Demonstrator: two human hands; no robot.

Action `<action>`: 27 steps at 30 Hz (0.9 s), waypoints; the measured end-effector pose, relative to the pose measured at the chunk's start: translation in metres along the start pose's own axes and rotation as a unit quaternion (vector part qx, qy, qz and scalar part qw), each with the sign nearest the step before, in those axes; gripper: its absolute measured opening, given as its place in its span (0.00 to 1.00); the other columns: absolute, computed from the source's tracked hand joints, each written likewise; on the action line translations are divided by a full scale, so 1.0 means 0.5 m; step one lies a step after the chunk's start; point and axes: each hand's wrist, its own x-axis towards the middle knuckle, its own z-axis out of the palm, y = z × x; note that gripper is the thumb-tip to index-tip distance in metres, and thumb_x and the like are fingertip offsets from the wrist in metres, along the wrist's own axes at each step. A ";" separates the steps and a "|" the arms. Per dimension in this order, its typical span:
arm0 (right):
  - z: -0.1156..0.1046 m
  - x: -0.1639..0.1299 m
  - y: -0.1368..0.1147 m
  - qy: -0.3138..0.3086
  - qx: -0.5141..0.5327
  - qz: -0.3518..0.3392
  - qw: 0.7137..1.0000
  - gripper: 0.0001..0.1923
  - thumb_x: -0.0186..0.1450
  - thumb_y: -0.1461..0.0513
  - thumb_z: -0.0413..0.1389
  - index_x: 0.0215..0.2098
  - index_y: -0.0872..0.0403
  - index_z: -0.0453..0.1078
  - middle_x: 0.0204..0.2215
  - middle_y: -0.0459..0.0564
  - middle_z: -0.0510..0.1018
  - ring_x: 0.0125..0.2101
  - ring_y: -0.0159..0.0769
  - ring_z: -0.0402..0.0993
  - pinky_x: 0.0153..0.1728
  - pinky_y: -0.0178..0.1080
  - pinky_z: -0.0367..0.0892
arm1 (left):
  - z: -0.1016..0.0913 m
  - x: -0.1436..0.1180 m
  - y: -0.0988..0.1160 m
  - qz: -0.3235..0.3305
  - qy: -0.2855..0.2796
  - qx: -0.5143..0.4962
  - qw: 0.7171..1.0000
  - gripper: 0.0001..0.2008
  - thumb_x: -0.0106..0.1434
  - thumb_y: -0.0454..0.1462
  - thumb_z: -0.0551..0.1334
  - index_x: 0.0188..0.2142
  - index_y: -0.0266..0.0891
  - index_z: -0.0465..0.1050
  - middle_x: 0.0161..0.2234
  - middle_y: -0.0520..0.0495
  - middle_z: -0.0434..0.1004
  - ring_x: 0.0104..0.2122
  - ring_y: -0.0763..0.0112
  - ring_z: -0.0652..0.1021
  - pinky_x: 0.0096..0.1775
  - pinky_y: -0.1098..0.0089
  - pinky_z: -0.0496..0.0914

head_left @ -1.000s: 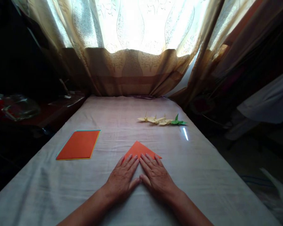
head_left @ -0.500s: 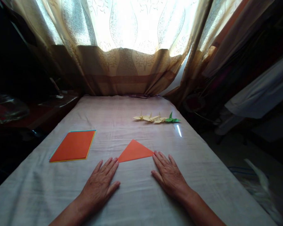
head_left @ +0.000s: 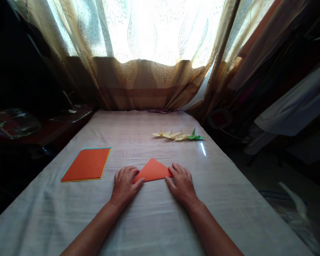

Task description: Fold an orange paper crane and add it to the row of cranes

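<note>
The triangle (head_left: 153, 171) is smooth, matt paper; the stack (head_left: 86, 164), matt paper too; the cranes (head_left: 180, 137), sharply creased paper. The surface (head_left: 149, 224) has a wrinkled, faintly glossy cover. The curtain (head_left: 141, 76) is patterned cloth.

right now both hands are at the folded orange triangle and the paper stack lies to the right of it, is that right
Not quite: the paper stack lies to the left of the folded orange triangle, as the head view shows. The left hand and right hand are indeed at the triangle.
</note>
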 end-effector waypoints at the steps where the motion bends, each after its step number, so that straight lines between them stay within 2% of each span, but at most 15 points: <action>1: 0.004 -0.002 0.002 0.004 0.002 -0.001 1.000 0.19 0.66 0.59 0.51 0.54 0.55 0.69 0.58 0.60 0.70 0.59 0.50 0.64 0.59 0.56 0.55 | 0.002 -0.002 -0.001 0.004 0.005 -0.005 1.000 0.11 0.62 0.44 0.63 0.42 0.44 0.73 0.47 0.45 0.77 0.49 0.56 0.74 0.52 0.54 0.65; 7: 0.022 -0.006 0.014 0.019 0.026 -0.016 0.999 0.24 0.66 0.59 0.49 0.59 0.56 0.65 0.58 0.60 0.70 0.60 0.50 0.63 0.60 0.56 0.53 | 0.010 -0.009 -0.008 0.048 0.013 -0.060 0.997 0.11 0.62 0.42 0.63 0.45 0.45 0.72 0.47 0.45 0.78 0.50 0.56 0.75 0.54 0.52 0.64; 13: 0.030 -0.009 0.018 0.018 0.034 -0.021 0.999 0.26 0.66 0.58 0.49 0.61 0.59 0.63 0.59 0.62 0.70 0.60 0.51 0.63 0.60 0.58 0.52 | 0.002 -0.019 -0.004 0.135 -0.069 -0.109 0.982 0.16 0.61 0.38 0.63 0.49 0.45 0.69 0.51 0.46 0.77 0.59 0.56 0.68 0.61 0.48 0.57; 16: 0.035 -0.011 0.019 0.028 0.037 -0.026 0.999 0.26 0.67 0.59 0.48 0.61 0.60 0.61 0.58 0.63 0.70 0.59 0.50 0.63 0.60 0.57 0.52 | -0.002 -0.025 0.006 0.172 -0.081 -0.122 0.974 0.19 0.61 0.36 0.61 0.52 0.44 0.66 0.53 0.44 0.75 0.62 0.57 0.66 0.63 0.48 0.54; 19: 0.029 -0.012 0.015 0.056 0.027 -0.035 0.997 0.27 0.67 0.59 0.49 0.63 0.60 0.59 0.59 0.64 0.69 0.60 0.51 0.62 0.60 0.59 0.51 | -0.001 -0.031 0.021 0.203 -0.055 -0.146 0.967 0.17 0.63 0.33 0.58 0.52 0.43 0.64 0.50 0.44 0.78 0.58 0.62 0.71 0.63 0.50 0.54; 22: 0.004 -0.012 0.001 0.100 0.009 -0.064 0.993 0.29 0.65 0.63 0.50 0.65 0.56 0.57 0.63 0.63 0.62 0.63 0.53 0.56 0.61 0.60 0.47 | 0.001 -0.033 0.035 0.222 -0.006 -0.160 0.962 0.13 0.66 0.30 0.54 0.49 0.44 0.65 0.42 0.50 0.81 0.45 0.71 0.80 0.61 0.57 0.59; 25: -0.028 -0.013 -0.019 0.142 0.012 -0.143 0.979 0.32 0.63 0.67 0.51 0.65 0.46 0.59 0.68 0.55 0.52 0.67 0.53 0.46 0.63 0.60 0.44 | -0.008 -0.031 0.045 0.261 0.064 -0.124 0.955 0.14 0.67 0.28 0.52 0.48 0.43 0.67 0.37 0.52 0.82 0.39 0.75 0.81 0.58 0.61 0.63; 27: -0.043 -0.015 -0.034 0.193 0.037 -0.211 0.957 0.29 0.63 0.65 0.55 0.62 0.42 0.62 0.69 0.53 0.49 0.66 0.53 0.47 0.63 0.60 0.44 | -0.019 -0.028 0.049 0.293 0.111 -0.082 0.946 0.13 0.67 0.28 0.53 0.47 0.43 0.69 0.36 0.52 0.82 0.39 0.75 0.81 0.58 0.62 0.63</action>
